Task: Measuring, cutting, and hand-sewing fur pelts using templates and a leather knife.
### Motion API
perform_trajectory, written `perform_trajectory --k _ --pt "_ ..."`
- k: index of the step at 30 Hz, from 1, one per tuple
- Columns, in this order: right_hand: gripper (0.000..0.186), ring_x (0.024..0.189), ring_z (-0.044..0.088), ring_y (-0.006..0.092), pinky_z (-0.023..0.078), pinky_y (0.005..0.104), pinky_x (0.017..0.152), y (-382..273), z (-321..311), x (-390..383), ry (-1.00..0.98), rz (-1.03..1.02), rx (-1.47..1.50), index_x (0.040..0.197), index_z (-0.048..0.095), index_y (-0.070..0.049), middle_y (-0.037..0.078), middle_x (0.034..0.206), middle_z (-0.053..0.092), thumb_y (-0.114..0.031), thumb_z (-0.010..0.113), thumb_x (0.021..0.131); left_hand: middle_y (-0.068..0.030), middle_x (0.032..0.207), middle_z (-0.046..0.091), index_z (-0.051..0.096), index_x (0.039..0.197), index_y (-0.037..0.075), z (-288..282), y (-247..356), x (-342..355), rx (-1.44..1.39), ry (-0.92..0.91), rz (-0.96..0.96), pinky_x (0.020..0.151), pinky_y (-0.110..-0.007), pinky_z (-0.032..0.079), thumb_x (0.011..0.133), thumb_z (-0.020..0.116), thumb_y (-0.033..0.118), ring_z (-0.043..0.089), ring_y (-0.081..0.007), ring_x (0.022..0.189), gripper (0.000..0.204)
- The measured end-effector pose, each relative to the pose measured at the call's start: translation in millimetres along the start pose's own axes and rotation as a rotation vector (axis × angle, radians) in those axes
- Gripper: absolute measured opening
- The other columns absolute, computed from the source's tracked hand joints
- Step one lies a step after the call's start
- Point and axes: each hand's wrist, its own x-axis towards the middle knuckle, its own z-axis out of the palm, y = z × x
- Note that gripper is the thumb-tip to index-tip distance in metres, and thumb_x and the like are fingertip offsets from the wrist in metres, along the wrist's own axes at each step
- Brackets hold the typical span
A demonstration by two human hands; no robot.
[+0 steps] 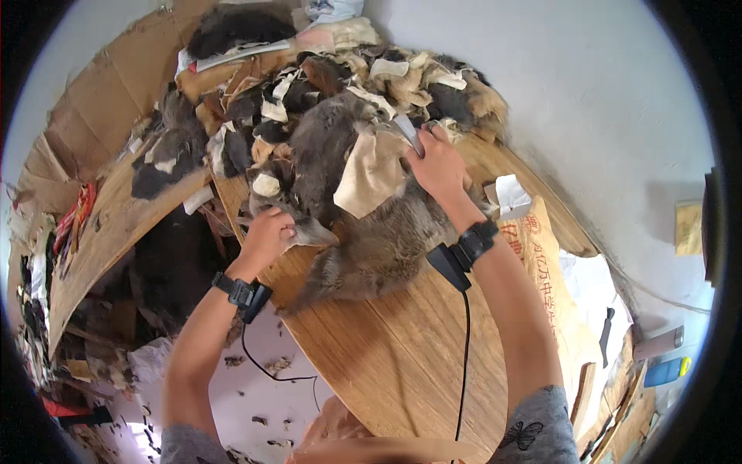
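Note:
My right hand (439, 164) is closed round a knife (408, 131), whose flat grey blade points up and to the left over the furs. Just beside it lies a cream, skin-side-up hide piece (371, 174) on a large grey-brown fur (386, 247). To the left, my left hand (267, 236) has its fingers curled on a small grey fur piece (309, 230) near the table's left edge. A pale round patch (267, 184) shows just above that hand. Both wrists wear black straps with small devices and cables.
A heap of mixed fur scraps (325, 77) covers the far end of the wooden table (371, 348). A printed paper sack (537, 255) and white paper (512, 197) lie at the right. Cardboard (108, 100) lines the left wall. Scraps litter the floor (263, 402).

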Motion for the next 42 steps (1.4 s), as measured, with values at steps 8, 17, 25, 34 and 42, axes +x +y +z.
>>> perform_trajectory --k 8,17,25,34,42 --pt "0.025 0.082 0.061 0.0318 0.05 0.0438 0.068 7.1 14.0 19.9 -0.251 0.195 -0.194 0.098 0.057 -0.007 0.012 0.091 0.063 -0.022 0.059 0.078 -0.0141 0.078 0.055 0.06 0.082 0.002 -3.1 9.6 -5.3 -0.081 0.003 -0.069 0.066 -0.038 0.045 0.074 0.061 0.009 0.056 -0.0322 0.075 0.011" --pt "0.017 0.063 0.055 0.0378 0.044 0.0431 0.057 12.4 -134.3 -82.3 -0.195 0.102 -0.028 0.074 0.055 -0.001 0.02 0.063 0.056 -0.017 0.059 0.074 -0.0105 0.081 0.057 0.061 0.086 0.004 -19.6 57.0 8.5 -0.217 0.189 0.01 0.062 -0.032 0.045 0.081 0.057 0.01 0.057 -0.0256 0.066 0.009" --pt "0.016 0.056 0.043 0.0073 0.037 0.0248 0.053 -16.8 -309.9 -271.1 -0.435 0.711 0.212 0.082 0.061 -0.001 0.001 0.06 0.05 -0.014 0.063 0.074 -0.0088 0.089 0.061 0.065 0.1 0.009 24.1 128.0 27.2 -0.269 -0.053 0.207 0.07 -0.031 0.047 0.083 0.059 0.022 0.059 -0.023 0.075 0.022" --pt "0.009 0.064 0.05 0.0059 0.04 0.0218 0.059 -25.8 -404.3 -445.3 -0.204 1.038 0.317 0.081 0.059 0.0 0.0 0.066 0.054 -0.006 0.058 0.074 -0.0172 0.088 0.055 0.06 0.099 -0.001 68.5 233.0 -87.6 -0.039 -0.478 0.501 0.073 -0.037 0.046 0.078 0.062 0.023 0.055 -0.0315 0.083 0.032" --pt "0.015 0.053 0.048 0.0179 0.039 0.0312 0.051 -15.8 -479.0 -548.9 -0.061 1.034 -0.661 0.08 0.055 -0.001 0.01 0.062 0.047 -0.005 0.065 0.07 -0.0122 0.083 0.064 0.065 0.085 0.002 30.1 315.2 -136.7 -0.573 -1.116 0.524 0.068 -0.031 0.048 0.08 0.064 0.027 0.061 -0.0214 0.075 0.025"
